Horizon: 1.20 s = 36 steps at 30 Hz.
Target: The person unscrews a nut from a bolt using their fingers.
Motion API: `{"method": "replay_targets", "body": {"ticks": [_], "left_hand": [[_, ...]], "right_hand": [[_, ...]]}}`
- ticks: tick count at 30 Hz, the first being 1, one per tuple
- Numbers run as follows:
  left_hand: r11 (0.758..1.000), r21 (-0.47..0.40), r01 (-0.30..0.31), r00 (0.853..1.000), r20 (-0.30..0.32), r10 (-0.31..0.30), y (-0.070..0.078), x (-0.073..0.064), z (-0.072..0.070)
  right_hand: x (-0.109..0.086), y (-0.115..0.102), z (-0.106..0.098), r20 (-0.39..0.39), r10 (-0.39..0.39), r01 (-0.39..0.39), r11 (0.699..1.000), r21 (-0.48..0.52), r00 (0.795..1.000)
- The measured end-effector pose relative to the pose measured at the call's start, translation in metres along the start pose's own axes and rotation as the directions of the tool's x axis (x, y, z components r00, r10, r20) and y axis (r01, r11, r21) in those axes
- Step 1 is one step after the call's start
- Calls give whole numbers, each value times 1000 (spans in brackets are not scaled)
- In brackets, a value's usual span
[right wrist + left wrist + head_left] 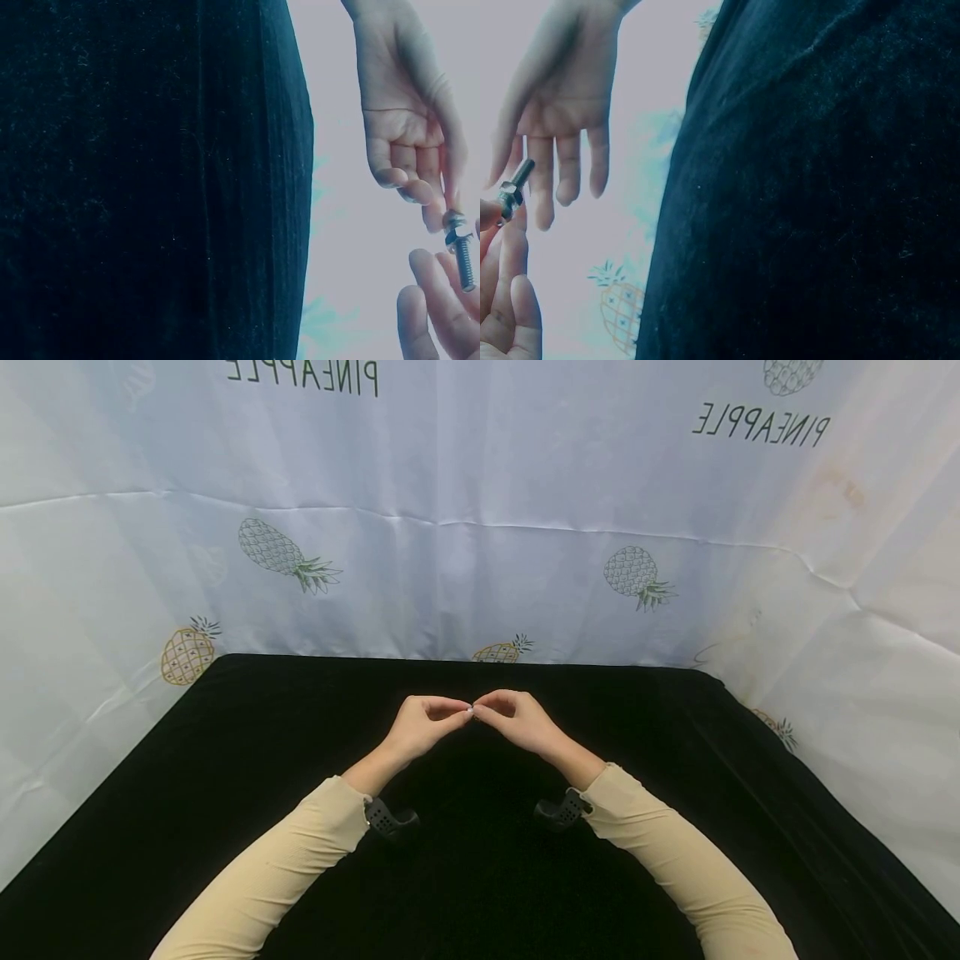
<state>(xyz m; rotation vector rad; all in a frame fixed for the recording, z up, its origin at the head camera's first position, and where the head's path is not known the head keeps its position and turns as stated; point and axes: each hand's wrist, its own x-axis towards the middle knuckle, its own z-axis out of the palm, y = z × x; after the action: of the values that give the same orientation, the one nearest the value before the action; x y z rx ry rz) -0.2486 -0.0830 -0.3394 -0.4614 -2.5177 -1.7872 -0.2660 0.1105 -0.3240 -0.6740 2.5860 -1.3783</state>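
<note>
In the left wrist view, a metal bolt [526,171] carries a hex nut [511,193] on its thread. My left hand [417,727] pinches the bolt by its head end between thumb and forefinger, with the threaded end pointing toward my right hand [522,723]. In the right wrist view, the right thumb and forefinger lie on either side of the nut [459,235], their tips right beside it with gaps showing. The other right fingers [412,319] are loosely bent. From the head view, the two hands' fingertips meet over the table, hiding most of the bolt.
A black cloth [480,860] covers the table. Behind and at both sides hangs a pale curtain [450,585] printed with pineapples. Each wrist bears a black camera mount, the left mount [390,818] and the right mount [562,812], below beige sleeves [675,847].
</note>
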Motion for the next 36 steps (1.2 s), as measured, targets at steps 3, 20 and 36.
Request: {"method": "replay_targets", "body": {"ticks": [3,20,36], "left_hand": [[1000,-4,-4,1000,4,4,-1,1,0],[1000,-12,0,1000,14,0,-4,2,1],[1000,-12,-2,1000,13,2,-6,3,2]], "right_hand": [[0,1,0,6,-9,9,1000,1,1000],[-1,-1,1,15,-35,35,999,-6,999],[-1,-1,1,36,11,-11,1000,12,999]]}}
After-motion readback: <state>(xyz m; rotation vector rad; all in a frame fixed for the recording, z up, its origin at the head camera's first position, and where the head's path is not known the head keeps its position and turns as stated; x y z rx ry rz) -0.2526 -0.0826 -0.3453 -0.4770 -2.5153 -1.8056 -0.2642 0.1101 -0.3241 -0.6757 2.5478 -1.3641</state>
